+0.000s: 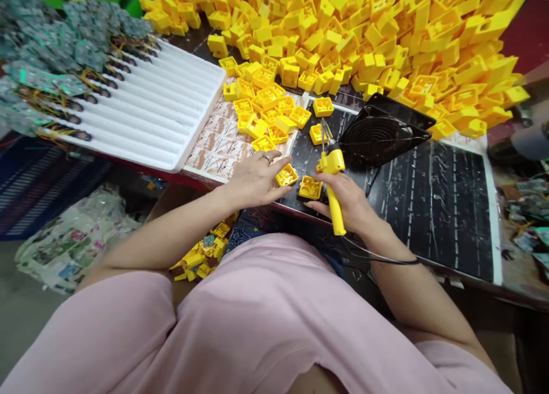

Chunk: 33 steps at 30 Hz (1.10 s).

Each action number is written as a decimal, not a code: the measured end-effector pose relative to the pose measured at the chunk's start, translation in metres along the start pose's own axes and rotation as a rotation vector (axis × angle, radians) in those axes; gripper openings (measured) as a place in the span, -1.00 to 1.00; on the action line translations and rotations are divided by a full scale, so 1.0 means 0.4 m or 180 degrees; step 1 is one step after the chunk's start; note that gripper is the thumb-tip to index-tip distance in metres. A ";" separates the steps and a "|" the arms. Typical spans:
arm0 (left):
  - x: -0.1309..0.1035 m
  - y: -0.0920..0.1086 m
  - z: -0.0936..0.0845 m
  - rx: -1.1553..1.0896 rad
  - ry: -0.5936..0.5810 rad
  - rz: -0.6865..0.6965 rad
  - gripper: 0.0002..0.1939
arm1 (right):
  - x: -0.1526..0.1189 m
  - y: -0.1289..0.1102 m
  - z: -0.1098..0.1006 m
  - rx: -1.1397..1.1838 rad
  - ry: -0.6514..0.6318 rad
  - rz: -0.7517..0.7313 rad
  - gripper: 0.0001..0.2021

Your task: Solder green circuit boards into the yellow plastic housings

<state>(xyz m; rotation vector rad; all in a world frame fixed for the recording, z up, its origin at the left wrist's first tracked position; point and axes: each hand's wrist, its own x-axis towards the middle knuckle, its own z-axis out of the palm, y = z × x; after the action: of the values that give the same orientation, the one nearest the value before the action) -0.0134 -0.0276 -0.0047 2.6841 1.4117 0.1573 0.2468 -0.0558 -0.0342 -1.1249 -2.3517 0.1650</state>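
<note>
- Left hand: grip loosely spread, fingers at a small yellow case on the desk.
- Right hand: grip closed around a yellow soldering gun, its tip pointing away from the body.
- Open yellow box lies between the hands, near the desk's edge.
- Black fan sits beyond the right hand.

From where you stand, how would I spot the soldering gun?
Find the heap of yellow plastic housings, then the right hand below. It grips the yellow soldering gun, whose long handle and metal tip set it apart from the boxy housings.
</note>
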 end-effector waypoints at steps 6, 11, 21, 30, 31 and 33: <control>-0.026 0.011 0.053 -0.0404 0.0051 -0.0451 -0.29 | -0.031 -0.002 0.041 -0.0296 0.0213 0.0131 -0.70; -0.042 0.012 0.059 -0.0887 0.0102 -0.0021 -0.33 | -0.034 0.005 0.004 -0.0294 0.0208 0.0042 -0.65; 0.013 -0.062 0.013 -0.0031 0.0459 -0.1321 -0.54 | 0.015 0.035 0.032 0.0499 -0.0162 -0.0478 -0.56; -0.031 -0.093 -0.024 0.0539 -0.0602 -0.0678 -0.32 | -0.002 0.034 0.022 0.0329 -0.0187 -0.0146 -0.54; -0.044 -0.086 -0.031 0.0474 -0.0705 -0.0491 -0.32 | 0.000 0.027 0.022 0.0307 -0.0174 -0.0203 -0.55; -0.058 -0.070 -0.041 0.0267 -0.0819 -0.0177 -0.31 | 0.007 0.012 0.024 0.0242 -0.0067 -0.0364 -0.56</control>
<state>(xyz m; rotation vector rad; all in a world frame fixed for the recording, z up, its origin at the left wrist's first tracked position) -0.0517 -0.0304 0.0065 2.6090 1.4385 -0.2484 0.2438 -0.0497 -0.0430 -0.9544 -2.3998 0.2241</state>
